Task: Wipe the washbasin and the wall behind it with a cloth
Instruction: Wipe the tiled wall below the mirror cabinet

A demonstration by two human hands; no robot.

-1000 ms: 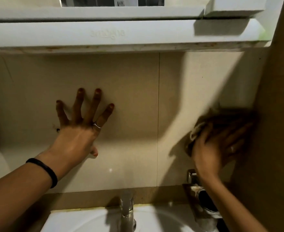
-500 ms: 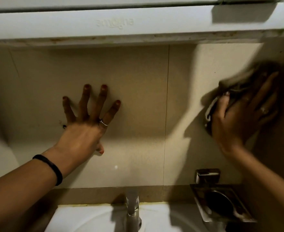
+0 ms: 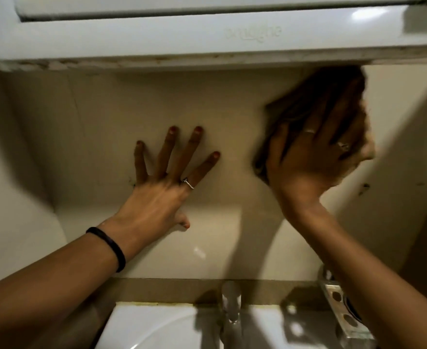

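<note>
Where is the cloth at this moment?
In the head view, upper right: the cloth is pressed on the wall under the right hand, just below the white cabinet.

White cabinet [image 3: 207,39], faint embossed lettering on its lower rail, grimy underside edge; chrome tap [image 3: 230,302], centred at the rear; metal soap dish [image 3: 343,313], wall-mounted, lower right, partly hidden.
</note>
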